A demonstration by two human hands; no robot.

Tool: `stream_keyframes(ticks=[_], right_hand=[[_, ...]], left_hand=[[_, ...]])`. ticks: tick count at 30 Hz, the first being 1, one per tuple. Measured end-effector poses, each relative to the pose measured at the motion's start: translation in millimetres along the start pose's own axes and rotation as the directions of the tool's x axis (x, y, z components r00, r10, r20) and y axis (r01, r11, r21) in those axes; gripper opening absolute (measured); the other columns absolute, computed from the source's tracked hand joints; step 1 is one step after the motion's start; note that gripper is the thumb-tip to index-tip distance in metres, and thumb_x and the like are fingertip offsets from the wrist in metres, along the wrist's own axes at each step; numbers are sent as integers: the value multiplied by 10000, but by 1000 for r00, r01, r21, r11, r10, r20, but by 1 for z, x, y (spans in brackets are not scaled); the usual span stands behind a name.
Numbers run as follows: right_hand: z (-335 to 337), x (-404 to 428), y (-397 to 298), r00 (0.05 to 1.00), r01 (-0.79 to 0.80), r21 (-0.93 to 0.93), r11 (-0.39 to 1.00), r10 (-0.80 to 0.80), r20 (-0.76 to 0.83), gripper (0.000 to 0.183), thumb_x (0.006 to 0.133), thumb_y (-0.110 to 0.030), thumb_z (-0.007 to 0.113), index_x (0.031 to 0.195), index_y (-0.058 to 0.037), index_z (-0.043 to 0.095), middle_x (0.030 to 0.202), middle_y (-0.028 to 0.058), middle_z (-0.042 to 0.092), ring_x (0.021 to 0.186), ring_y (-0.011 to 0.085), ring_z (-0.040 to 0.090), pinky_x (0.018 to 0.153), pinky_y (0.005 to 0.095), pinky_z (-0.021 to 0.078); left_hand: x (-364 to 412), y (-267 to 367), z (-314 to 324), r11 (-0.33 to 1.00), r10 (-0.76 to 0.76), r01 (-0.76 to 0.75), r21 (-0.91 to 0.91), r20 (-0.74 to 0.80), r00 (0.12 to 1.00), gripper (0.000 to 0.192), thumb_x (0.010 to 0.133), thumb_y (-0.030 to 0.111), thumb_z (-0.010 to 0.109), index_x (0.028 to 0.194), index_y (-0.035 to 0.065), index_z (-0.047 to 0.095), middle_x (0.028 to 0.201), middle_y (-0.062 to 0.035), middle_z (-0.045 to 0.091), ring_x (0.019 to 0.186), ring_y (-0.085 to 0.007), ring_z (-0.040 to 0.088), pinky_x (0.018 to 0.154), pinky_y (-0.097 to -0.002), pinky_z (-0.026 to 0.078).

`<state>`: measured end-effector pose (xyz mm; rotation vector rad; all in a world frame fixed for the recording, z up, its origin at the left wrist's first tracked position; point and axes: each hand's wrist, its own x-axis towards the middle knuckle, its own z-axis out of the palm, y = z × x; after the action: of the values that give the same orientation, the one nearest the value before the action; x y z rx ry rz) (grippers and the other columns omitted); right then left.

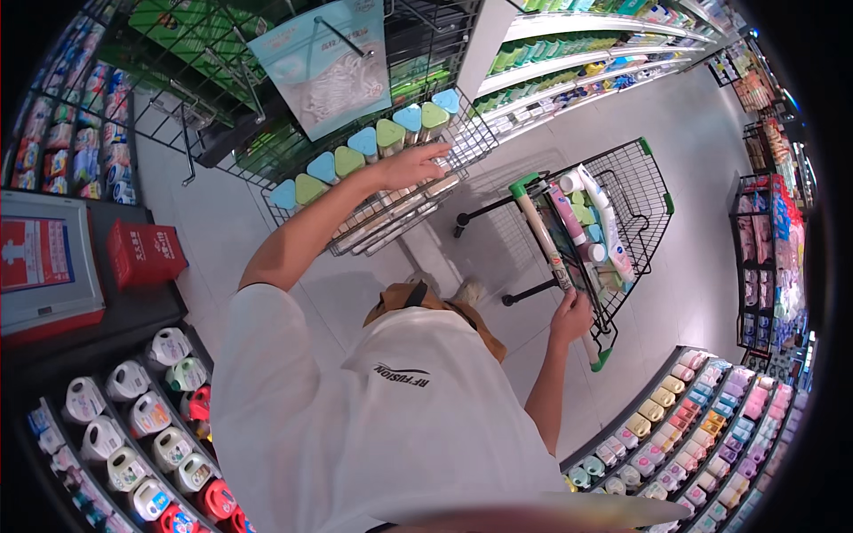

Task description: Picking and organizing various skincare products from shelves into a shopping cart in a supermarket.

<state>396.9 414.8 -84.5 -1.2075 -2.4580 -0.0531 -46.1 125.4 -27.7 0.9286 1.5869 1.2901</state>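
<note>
My left hand [412, 166] reaches over a wire shelf basket [481, 141] with its fingers spread, and nothing shows in its grasp. The fingertips are at the front part of the basket; whether they touch anything there I cannot tell. Behind the hand stands a row of clear containers with triangular blue lids [364, 141] and green lids [390, 133]. My right hand [572, 316] is closed around the handle [543, 236] of a black wire shopping cart [643, 200]. Inside the cart lie a pink tube [566, 213], a long white tube [603, 200] and several lidded containers [583, 212].
A hanging blue pack of dental floss picks [333, 73] and metal hooks [188, 150] jut out above the basket. At left are a red box [146, 252] and shelves of detergent jugs [126, 426]. Bottle shelves [673, 426] curve along the lower right. Tiled floor [693, 286] surrounds the cart.
</note>
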Motion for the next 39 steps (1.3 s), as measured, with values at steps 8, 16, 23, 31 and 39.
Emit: stream_keyframes(ticks=[8,16,23,31,39], right_hand=[[-2,-1,-4,1000,0,-6,1000,0,-14,380,1058,-436,577,917,-101,688,803,54,655,838,324,631,775,472,435],[3,4,-1,1000,-18,-1,1000,18,-20,409,1072,-472,542,937,-118,698,845,61,694,887,320,654,821,484,444],[-8,-5,4,999,-14,-26,1000,13,-33,345,1053,-425,591,926,-125,706,792,73,671,845,328,649,784,485,441],[-15,4,-14,993,-42,95,995,52,-101,270,970,-369,697,891,-111,686,846,70,668,861,320,628,809,471,444],[-25,8,-11,995,-43,104,994,51,-82,275,968,-392,687,924,-121,683,853,49,666,864,292,624,824,447,430]], left_hand=[[-127,16,-3,994,-112,112,13,1,994,663,1079,174,561,1675,64,293,1674,-163,409,1488,-281,458,1208,-373,390],[-167,-1,-14,976,-208,216,21,-194,959,747,1101,258,541,1718,119,143,1746,-132,268,1591,-288,305,1241,-431,361],[-163,11,-17,974,-221,227,20,-160,962,743,1096,262,566,1713,111,180,1764,-69,232,1608,-269,261,1263,-422,316],[-179,-12,-30,955,-290,275,-113,-157,944,682,1068,229,644,1646,26,345,1596,-186,477,1467,-238,456,1201,-363,360],[-135,116,46,937,-97,210,278,-369,924,518,1044,142,626,1522,-19,508,1398,-187,650,1319,-248,589,1161,-375,405]])
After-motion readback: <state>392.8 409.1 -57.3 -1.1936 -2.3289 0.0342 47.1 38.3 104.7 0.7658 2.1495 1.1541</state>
